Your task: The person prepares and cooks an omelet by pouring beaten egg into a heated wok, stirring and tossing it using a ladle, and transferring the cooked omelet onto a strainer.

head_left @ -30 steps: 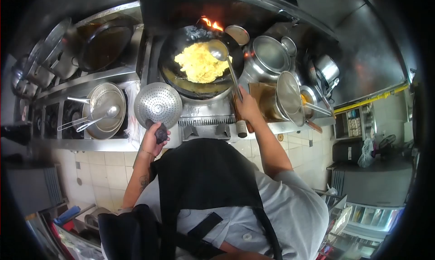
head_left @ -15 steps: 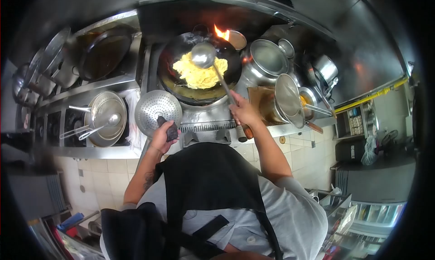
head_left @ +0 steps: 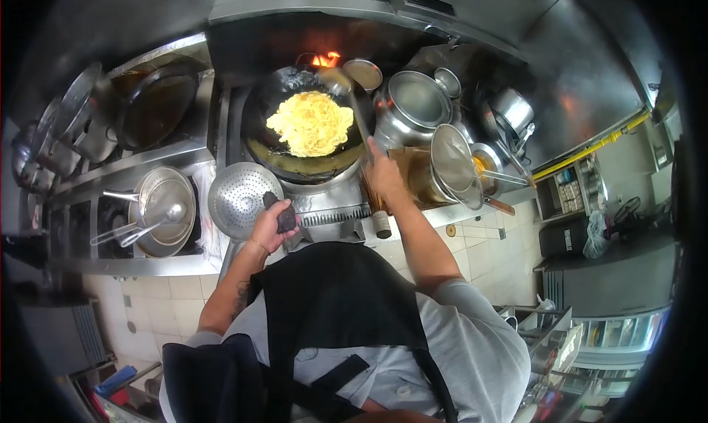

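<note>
Yellow scrambled egg (head_left: 310, 124) lies in the middle of a large black wok (head_left: 262, 151) on the stove. My right hand (head_left: 385, 177) is closed round the handle of a metal ladle (head_left: 359, 112), whose blurred bowl is over the wok's upper right side. My left hand (head_left: 275, 224) grips a dark cloth pad, left of and below the wok. Beside that hand is a round perforated strainer (head_left: 245, 199); whether they touch I cannot tell.
Flames (head_left: 325, 59) rise behind the wok. At the right stand a metal pot (head_left: 420, 100) and a mesh strainer (head_left: 453, 157) over a container. Stacked pans (head_left: 166, 202) sit at the left, below another dark wok (head_left: 157, 108). A brush handle (head_left: 381, 224) sticks out over the front edge.
The ladle has moved off the egg to the wok's upper right. The egg now lies in a rounder heap. The flame is lower and the whole view has shifted slightly.
</note>
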Action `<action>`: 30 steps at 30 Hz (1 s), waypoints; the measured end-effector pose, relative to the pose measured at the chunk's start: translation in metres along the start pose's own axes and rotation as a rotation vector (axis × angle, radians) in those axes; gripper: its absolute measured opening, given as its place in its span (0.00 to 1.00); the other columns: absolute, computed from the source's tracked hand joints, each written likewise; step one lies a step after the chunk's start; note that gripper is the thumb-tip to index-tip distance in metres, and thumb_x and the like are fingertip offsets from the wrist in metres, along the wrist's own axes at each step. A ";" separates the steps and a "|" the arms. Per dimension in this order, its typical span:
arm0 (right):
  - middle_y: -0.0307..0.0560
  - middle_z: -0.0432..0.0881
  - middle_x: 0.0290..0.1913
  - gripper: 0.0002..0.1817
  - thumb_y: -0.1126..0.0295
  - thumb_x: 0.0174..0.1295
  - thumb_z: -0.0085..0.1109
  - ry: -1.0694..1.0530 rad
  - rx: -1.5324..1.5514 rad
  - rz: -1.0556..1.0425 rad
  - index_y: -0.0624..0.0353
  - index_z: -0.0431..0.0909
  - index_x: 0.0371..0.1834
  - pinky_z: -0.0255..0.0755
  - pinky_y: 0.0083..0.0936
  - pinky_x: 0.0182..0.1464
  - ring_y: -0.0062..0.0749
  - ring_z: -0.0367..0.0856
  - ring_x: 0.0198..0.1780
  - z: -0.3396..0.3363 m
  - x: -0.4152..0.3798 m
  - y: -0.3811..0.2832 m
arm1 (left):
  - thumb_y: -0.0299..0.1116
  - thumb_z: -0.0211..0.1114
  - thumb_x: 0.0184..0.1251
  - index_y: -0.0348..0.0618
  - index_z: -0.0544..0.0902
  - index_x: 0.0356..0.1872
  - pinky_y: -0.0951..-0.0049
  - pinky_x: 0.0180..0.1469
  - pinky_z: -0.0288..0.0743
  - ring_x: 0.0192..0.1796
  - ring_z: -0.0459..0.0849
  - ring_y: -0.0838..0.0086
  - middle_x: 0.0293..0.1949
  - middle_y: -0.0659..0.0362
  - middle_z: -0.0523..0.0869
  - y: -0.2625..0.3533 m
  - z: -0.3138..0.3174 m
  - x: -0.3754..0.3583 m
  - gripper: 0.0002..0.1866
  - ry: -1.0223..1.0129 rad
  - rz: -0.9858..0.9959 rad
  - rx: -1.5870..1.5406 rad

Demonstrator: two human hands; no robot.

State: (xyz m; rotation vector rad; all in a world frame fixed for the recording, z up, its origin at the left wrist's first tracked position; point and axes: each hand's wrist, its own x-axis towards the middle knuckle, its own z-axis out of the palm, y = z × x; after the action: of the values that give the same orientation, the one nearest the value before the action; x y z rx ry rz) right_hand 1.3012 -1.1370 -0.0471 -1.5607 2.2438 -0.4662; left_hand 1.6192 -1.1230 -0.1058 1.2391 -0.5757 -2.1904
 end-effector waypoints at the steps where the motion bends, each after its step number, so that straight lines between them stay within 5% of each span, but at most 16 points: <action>1: 0.74 0.84 0.46 0.38 0.68 0.65 0.57 0.049 -0.034 0.047 0.44 0.58 0.81 0.75 0.54 0.59 0.68 0.83 0.50 -0.006 0.001 -0.002 | 0.48 0.66 0.70 0.46 0.79 0.44 0.75 0.24 0.79 0.26 0.86 0.66 0.32 0.52 0.87 -0.002 -0.003 0.001 0.16 0.002 -0.003 -0.003; 9: 0.73 0.84 0.46 0.39 0.72 0.63 0.55 -0.035 -0.242 -0.091 0.38 0.59 0.80 0.75 0.54 0.58 0.67 0.84 0.49 -0.012 -0.002 0.031 | 0.48 0.64 0.71 0.48 0.78 0.44 0.75 0.24 0.79 0.26 0.85 0.67 0.31 0.52 0.87 -0.006 -0.011 0.004 0.15 0.014 0.005 -0.041; 15: 0.70 0.84 0.48 0.42 0.72 0.63 0.57 0.084 0.014 -0.136 0.36 0.56 0.81 0.77 0.52 0.57 0.66 0.83 0.49 -0.016 0.006 0.044 | 0.51 0.64 0.71 0.47 0.77 0.44 0.73 0.27 0.78 0.30 0.84 0.66 0.33 0.52 0.86 -0.009 -0.008 0.018 0.18 0.072 0.009 -0.092; 20: 0.70 0.83 0.52 0.40 0.72 0.64 0.55 0.024 -0.043 0.011 0.34 0.56 0.81 0.72 0.54 0.63 0.67 0.81 0.55 0.013 0.038 0.038 | 0.56 0.64 0.70 0.46 0.78 0.44 0.68 0.35 0.79 0.35 0.84 0.65 0.35 0.55 0.84 -0.001 0.012 0.047 0.22 0.089 0.066 -0.111; 23: 0.72 0.83 0.49 0.41 0.73 0.64 0.54 0.064 -0.036 -0.222 0.34 0.55 0.81 0.76 0.54 0.55 0.68 0.83 0.50 0.025 0.022 0.052 | 0.61 0.61 0.71 0.50 0.78 0.49 0.63 0.42 0.79 0.45 0.82 0.68 0.44 0.60 0.83 0.007 0.026 0.054 0.25 0.108 0.046 -0.101; 25: 0.72 0.83 0.48 0.43 0.76 0.64 0.53 0.090 0.096 -0.052 0.34 0.51 0.83 0.75 0.56 0.53 0.70 0.83 0.49 0.015 -0.032 0.054 | 0.64 0.57 0.72 0.55 0.77 0.60 0.56 0.54 0.75 0.57 0.77 0.69 0.55 0.63 0.81 0.013 0.025 0.065 0.28 0.129 0.021 -0.110; 30: 0.70 0.85 0.44 0.44 0.77 0.66 0.51 0.255 0.160 0.079 0.32 0.46 0.84 0.76 0.55 0.49 0.68 0.83 0.45 0.026 -0.114 0.114 | 0.65 0.57 0.71 0.51 0.69 0.72 0.59 0.50 0.79 0.63 0.73 0.63 0.68 0.57 0.73 0.028 0.050 0.074 0.37 0.211 0.065 -0.145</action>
State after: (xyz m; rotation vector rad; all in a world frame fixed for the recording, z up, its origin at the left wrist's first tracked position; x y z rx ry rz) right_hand 1.2563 -0.9933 -0.1111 -1.3938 2.3748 -0.8415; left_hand 1.5517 -1.1874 -0.1116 1.3322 -0.3597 -1.9792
